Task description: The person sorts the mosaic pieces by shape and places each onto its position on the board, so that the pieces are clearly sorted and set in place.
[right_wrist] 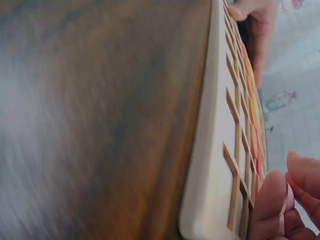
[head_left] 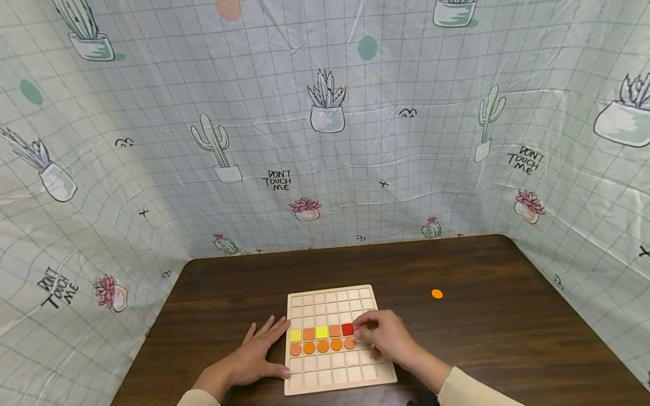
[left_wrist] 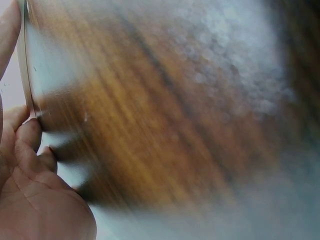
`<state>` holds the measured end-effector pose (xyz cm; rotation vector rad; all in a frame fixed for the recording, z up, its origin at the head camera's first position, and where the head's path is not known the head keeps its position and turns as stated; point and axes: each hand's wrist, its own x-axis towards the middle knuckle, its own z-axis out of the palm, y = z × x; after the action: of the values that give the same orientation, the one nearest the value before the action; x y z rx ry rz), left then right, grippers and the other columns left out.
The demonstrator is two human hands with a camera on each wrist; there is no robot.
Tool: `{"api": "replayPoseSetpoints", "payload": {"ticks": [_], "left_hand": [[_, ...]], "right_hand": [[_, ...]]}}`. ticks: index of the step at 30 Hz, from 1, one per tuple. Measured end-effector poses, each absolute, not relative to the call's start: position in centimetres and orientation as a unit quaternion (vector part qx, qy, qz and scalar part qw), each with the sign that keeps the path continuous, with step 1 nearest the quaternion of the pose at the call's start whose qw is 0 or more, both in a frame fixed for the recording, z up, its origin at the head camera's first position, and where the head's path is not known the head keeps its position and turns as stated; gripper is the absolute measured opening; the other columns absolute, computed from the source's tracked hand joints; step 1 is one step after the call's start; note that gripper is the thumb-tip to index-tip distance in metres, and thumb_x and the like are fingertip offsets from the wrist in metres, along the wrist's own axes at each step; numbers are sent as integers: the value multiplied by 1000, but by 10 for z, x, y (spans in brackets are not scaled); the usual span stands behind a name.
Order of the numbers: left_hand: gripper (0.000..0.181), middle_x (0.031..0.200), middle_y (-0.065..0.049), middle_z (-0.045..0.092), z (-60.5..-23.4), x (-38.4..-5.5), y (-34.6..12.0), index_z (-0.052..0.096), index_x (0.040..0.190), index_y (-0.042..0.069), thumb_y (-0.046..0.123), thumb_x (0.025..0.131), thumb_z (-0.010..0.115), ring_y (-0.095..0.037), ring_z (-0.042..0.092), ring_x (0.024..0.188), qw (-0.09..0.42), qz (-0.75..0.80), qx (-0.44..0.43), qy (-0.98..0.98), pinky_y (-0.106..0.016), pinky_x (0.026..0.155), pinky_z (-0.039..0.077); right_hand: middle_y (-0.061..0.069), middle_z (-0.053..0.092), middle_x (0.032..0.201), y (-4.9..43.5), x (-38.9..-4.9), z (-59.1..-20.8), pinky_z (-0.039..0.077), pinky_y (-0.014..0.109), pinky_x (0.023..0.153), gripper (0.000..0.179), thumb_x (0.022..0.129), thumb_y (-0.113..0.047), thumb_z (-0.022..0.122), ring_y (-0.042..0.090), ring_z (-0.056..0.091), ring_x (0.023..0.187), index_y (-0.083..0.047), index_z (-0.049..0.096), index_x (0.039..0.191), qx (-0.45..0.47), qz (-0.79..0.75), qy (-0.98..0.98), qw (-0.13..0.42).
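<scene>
A pale wooden grid board (head_left: 332,379) lies on the table in the head view. One row holds square tiles: yellow (head_left: 322,332), orange and, at its right end, red (head_left: 347,329). Below runs a row of orange discs (head_left: 323,346). My left hand (head_left: 256,354) rests beside the board with fingers spread, fingertips and thumb touching its left edge. Over the board's right side, my right hand (head_left: 387,337) brings thumb and forefinger together just right of the red tile. A thin reddish piece (right_wrist: 300,194) shows between them in the right wrist view; its shape is mostly hidden.
A loose orange disc (head_left: 437,294) lies on the dark wooden table (head_left: 487,327), right of the board and farther back. A cactus-print curtain (head_left: 264,141) surrounds the table's back and sides. Most of the left wrist view is blurred tabletop (left_wrist: 165,110).
</scene>
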<state>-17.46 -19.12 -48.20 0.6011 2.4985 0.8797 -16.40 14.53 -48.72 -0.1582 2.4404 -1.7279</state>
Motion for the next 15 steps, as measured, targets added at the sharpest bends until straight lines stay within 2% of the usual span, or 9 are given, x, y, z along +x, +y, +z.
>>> {"api": "replayPoseSetpoints", "payload": {"ticks": [6,15], "left_hand": [[108,175,-13,24,-482,-175,-192,30,168,15,59,84,82,-45,6,163,207,322,217,898,-72,125,-9],[107,175,-13,24,-482,-175,-192,29,169,15,55,86,82,-46,7,163,209,321,218,897,-74,125,-8]], "right_hand": [[5,76,92,159,-174,-485,52,27,48,17,95,-7,78,17,56,59,0,79,110,-47,-556,829,41],[3,74,89,186,-184,-484,56,30,56,18,94,-6,77,19,65,69,-1,78,112,-10,-529,849,-1]]}}
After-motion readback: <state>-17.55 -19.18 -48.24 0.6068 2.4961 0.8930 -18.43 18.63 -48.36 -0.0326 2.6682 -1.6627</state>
